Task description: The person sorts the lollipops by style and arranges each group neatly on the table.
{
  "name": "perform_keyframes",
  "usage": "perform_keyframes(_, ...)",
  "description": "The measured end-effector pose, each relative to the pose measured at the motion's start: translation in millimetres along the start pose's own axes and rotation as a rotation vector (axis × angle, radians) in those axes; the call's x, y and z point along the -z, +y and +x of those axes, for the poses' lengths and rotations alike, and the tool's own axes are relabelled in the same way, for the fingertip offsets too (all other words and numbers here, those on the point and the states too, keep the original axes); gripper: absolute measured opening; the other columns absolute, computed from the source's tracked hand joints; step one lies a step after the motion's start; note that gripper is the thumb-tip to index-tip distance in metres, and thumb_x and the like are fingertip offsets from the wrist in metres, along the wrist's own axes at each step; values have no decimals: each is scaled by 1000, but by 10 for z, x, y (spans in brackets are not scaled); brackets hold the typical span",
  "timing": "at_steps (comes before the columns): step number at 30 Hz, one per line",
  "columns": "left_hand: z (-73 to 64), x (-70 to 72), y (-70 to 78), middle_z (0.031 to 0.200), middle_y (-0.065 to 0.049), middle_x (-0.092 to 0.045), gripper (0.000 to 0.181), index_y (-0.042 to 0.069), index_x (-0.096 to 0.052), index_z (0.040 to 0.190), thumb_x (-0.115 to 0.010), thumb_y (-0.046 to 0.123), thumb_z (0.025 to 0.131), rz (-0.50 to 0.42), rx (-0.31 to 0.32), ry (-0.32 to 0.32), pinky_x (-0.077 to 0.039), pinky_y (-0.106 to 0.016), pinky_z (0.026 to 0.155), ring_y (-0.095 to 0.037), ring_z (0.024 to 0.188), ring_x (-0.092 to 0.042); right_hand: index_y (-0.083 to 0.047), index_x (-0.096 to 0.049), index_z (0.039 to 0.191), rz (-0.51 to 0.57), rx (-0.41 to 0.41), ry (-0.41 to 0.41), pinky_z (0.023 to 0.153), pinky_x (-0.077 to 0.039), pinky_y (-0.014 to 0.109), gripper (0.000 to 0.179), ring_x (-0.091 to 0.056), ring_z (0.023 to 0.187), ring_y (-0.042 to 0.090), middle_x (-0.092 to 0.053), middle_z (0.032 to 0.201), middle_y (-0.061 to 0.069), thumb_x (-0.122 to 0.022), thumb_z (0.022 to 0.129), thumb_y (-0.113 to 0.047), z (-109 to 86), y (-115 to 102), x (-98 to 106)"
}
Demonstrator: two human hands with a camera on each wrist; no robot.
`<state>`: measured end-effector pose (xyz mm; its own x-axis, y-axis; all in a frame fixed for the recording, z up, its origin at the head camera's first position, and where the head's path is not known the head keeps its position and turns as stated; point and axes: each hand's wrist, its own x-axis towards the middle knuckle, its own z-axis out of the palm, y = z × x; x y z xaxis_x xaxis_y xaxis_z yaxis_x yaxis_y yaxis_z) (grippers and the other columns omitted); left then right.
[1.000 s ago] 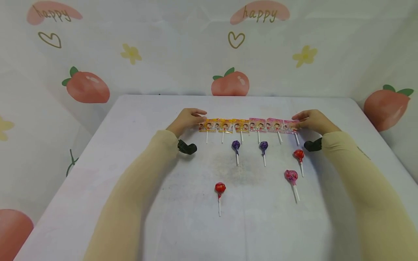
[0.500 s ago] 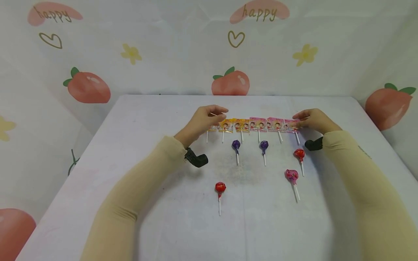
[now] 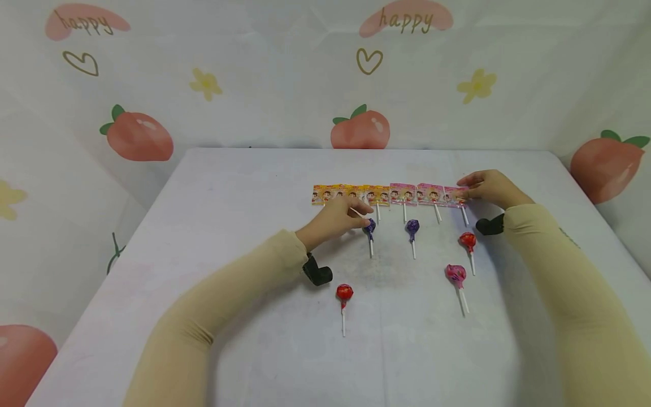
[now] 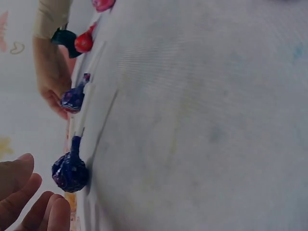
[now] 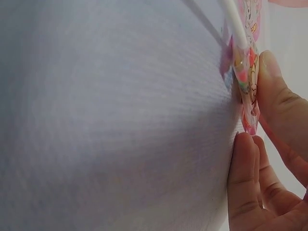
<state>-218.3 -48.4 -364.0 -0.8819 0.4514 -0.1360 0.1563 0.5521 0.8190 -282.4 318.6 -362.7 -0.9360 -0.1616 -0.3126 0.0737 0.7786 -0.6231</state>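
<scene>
In the head view my left hand (image 3: 335, 219) reaches over the left purple lollipop (image 3: 372, 229), thumb and fingers spread at its ball. The left wrist view shows a small gap between those fingers and the purple lollipop (image 4: 70, 172). At the right end of a row, my right hand (image 3: 492, 189) touches a flat lollipop in a pink wrapper (image 3: 451, 196). Seen from the right wrist, the thumb lies against the pink wrapper (image 5: 248, 86) and the fingertips rest on the table by its edge. My left hand partly covers the orange-wrapped lollipops (image 3: 321, 193) and their sticks.
Another purple lollipop (image 3: 413, 227) lies right of my left hand. A red lollipop (image 3: 467, 241) and a pink ball lollipop (image 3: 456, 275) lie near my right wrist. One more red lollipop (image 3: 344, 293) is nearer the front on the white tabletop (image 3: 244, 186).
My left hand has left the orange wrapper at the row's left end, moved right and then down toward the front, to the left purple lollipop. My right hand has stayed in place.
</scene>
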Motion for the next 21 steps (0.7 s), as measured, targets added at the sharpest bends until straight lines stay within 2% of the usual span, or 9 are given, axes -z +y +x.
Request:
perform_keyframes(4,20,-46,-7,112,-5,-68,30,9,-70,117,-72,15,88,2,-10,-13,-52,-26,76,-14,94,-66,9,-50,131,-2,6,0,96,-32,54,48,-41,110,38,-45,129,31,-61,95,-22,-9,-3,2)
perform_keyframes(13,50,-85,-14,109,-3,-66,29,12,-70,115,-73,17,87,44,31,-23,-51,-24,68,-14,94,-64,8,-49,132,15,-12,-8,97,-31,55,50,-39,111,38,-44,130,30,-61,96,-25,-1,4,5)
perform_keyframes(21,69,-108,-43,104,-5,-68,27,11,-70,111,-75,12,85,108,-4,-18,-48,-21,67,-14,88,-62,7,-48,133,17,-17,-11,98,-30,57,51,-38,112,39,-43,131,31,-61,96,-25,17,20,6)
